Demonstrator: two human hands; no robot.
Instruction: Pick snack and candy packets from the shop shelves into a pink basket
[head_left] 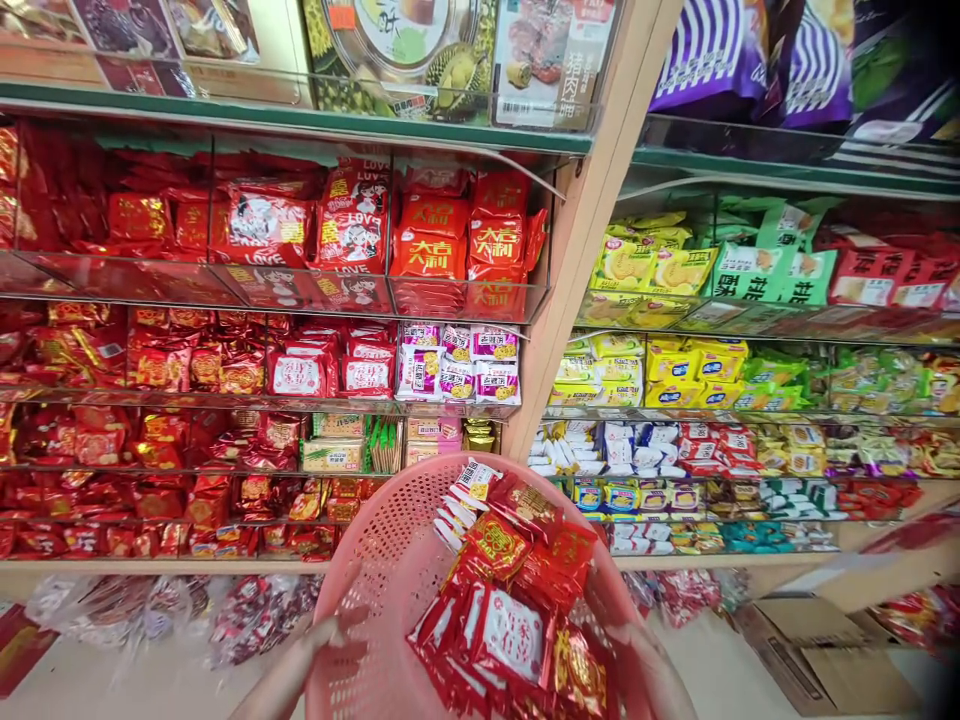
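Observation:
A round pink perforated plastic basket (375,560) sits low in the middle of the view, in front of snack shelves. Several red and white snack packets (517,600) lie piled on its right side. My left hand (319,650) grips the basket's near-left rim, fingers curled over the edge. My right hand (652,670) holds the near-right rim, mostly seen through the basket wall and blurred.
Wire shelves of red snack packs (262,230) fill the left. A wooden upright (577,260) divides them from shelves of yellow and green packs (712,270) at right. Clear bags of sweets (150,610) lie on the floor left; a cardboard box (817,650) lies right.

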